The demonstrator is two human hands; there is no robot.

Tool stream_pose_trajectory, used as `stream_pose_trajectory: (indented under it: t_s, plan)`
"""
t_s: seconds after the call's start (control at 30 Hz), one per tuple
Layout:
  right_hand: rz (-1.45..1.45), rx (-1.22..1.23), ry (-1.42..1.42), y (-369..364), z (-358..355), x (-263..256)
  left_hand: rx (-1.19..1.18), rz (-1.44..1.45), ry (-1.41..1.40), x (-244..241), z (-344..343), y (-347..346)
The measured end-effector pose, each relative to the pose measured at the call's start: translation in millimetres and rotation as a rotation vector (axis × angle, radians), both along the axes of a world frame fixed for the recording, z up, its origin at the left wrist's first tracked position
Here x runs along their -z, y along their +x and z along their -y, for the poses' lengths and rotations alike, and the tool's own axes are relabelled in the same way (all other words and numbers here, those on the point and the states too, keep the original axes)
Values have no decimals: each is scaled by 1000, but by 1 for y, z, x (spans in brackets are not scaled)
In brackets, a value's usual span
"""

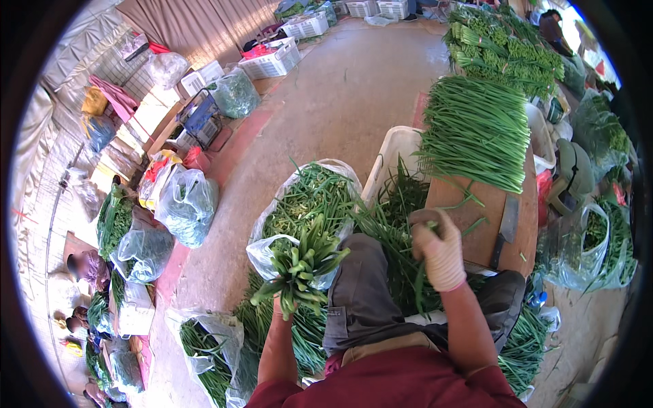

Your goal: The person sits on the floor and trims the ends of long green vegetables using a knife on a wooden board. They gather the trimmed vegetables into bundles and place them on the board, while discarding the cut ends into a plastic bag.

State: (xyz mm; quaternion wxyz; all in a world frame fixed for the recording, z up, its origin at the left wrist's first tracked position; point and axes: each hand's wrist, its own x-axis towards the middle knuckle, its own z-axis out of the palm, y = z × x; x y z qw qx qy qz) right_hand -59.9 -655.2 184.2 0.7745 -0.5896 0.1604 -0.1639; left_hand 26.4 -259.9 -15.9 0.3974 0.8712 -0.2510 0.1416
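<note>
My left hand (pixel 280 301) is mostly hidden beneath a bunch of thick green leafy stalks (pixel 301 265), which it holds upright, tips towards the camera. A pale glove covers my right hand (pixel 436 245), its fingers curled around a small piece of green leaf, above a white crate (pixel 390 148) of loose long green leaves (pixel 403 196). Right of that hand is a wooden board (pixel 454 199) with a cleaver (pixel 505 229) lying on it. A neat stack of long green leaves (pixel 477 127) covers the board's far end. Beyond my left hand stands a plastic bag full of green trimmings (pixel 316 199).
More long leaves (pixel 204 352) fill an open plastic bag at the lower left. Bundled greens (pixel 500 46) are piled at the far right. Filled bags (pixel 189 204) and white crates (pixel 270 58) line the left side. Other people (pixel 89 270) sit at the left edge and far right.
</note>
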Motion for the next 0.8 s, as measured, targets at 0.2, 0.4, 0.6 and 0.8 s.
stream_pose_trajectory:
  t_s: [0.2, 0.4, 0.6, 0.8]
  plan:
    - [42, -291, 32, 10, -36, -14, 69, -305, -415, -43, 24, 0]
    - [52, -452, 72, 13, -45, -25, 62, -301, -436, -76, 30, -14]
    - [132, -572, 119, 8, -45, -9, -6, -360, -490, -80, 35, -25]
    - [173, -451, -413, 20, -59, -6, -19, -368, -328, -47, 15, -25]
